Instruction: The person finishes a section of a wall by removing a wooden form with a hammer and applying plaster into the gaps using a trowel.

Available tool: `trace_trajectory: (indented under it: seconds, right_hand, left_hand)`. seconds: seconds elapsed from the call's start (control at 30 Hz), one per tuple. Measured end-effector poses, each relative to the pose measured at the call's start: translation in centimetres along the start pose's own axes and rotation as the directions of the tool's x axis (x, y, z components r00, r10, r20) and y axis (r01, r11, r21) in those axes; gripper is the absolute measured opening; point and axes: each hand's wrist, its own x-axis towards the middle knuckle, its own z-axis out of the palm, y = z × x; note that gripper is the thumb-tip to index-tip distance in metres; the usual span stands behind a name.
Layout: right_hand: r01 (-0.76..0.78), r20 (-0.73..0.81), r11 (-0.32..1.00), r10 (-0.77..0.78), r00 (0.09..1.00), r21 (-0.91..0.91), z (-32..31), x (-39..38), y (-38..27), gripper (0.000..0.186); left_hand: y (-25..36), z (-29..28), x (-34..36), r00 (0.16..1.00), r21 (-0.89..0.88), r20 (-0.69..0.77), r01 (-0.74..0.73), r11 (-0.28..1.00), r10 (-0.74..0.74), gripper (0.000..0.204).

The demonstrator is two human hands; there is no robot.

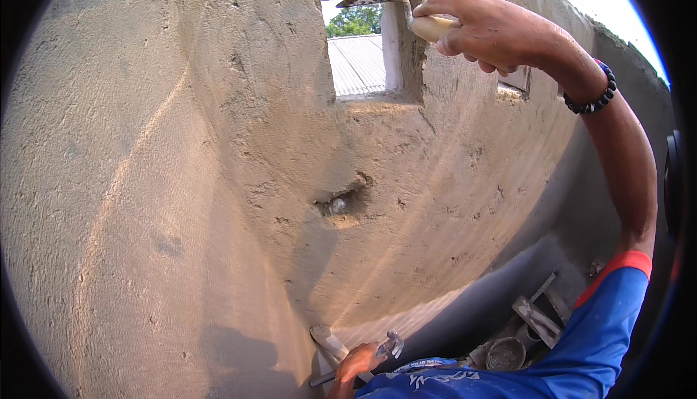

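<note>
At the upper right, my right hand (494,32) is closed around the pale handle of a trowel (433,28). Its thin, mortar-stained blade lies along the top of a square window opening (412,72) in the rough plastered wall (290,130). Low in the view, near the foot of the wall, my left hand (357,361) is closed on what looks like a hammer. The metal hammer head (393,344) sticks out on the right of the hand and a dark handle end shows on the left. Beside this hand stands a pale, flat piece (328,342).
A ragged hole (340,204) breaks the wall below the window. Smaller openings (512,85) lie farther right. On the ground at the lower right are a round bucket (506,354) and mortar-smeared boards (537,321). A corrugated roof (357,63) shows outside.
</note>
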Motion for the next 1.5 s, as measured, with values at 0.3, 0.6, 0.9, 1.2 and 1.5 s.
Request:
trace_trajectory:
  seconds: [0.3,0.6,0.9,1.2,1.5]
  right_hand:
    - [0.044,-0.151,0.961,-0.088,0.985,-0.274,0.6,3.5,1.0,0.047]
    - [0.064,-0.13,0.964,-0.1,0.986,-0.259,0.9,3.8,-0.8,0.047]
    - [0.031,-0.124,0.968,-0.064,0.99,-0.249,2.3,4.8,-0.3,0.046]
    - [0.348,-0.16,0.764,-0.501,0.851,-0.544,2.3,6.8,1.7,0.049]
    - [0.157,0.058,0.852,-0.148,0.987,-0.499,4.4,2.6,-3.3,0.044]
  left_hand:
    - [1.3,-0.3,-0.3,0.998,0.031,0.067,0.0,1.0,-0.002,0.043]
    - [0.7,-0.9,-0.8,0.999,0.033,0.011,0.033,0.999,-0.033,0.045]
    - [0.7,-1.3,-1.0,0.999,0.002,-0.014,0.034,0.999,-0.034,0.042]
    - [0.1,-0.9,-0.9,0.999,0.002,0.005,0.031,1.0,-0.031,0.042]
    - [-0.4,-0.5,-0.1,0.999,0.024,0.016,0.035,0.999,-0.035,0.044]
